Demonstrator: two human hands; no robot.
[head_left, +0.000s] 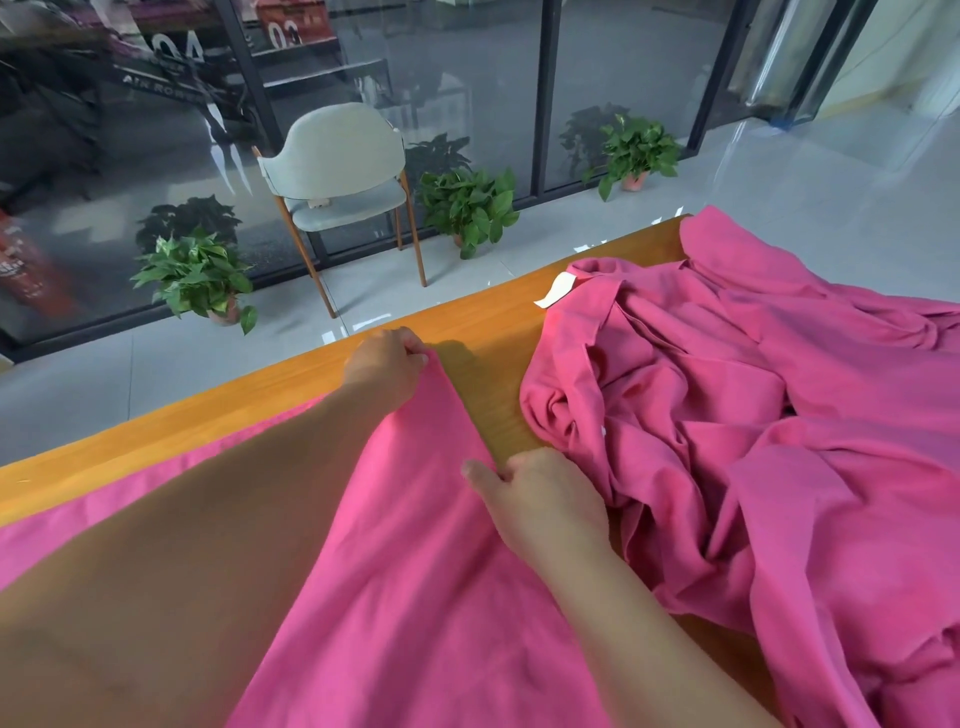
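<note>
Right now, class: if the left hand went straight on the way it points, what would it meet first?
Likely bare wooden table, then its far edge. The left hand, pinching the pink cloth, seems aimed left of the crumpled pile; depth is unclear.

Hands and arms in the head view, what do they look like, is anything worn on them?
Both are bare: the left hand and right hand show no gloves, rings or watch, and no sleeve shows on either forearm up to the frame's edge.
</note>
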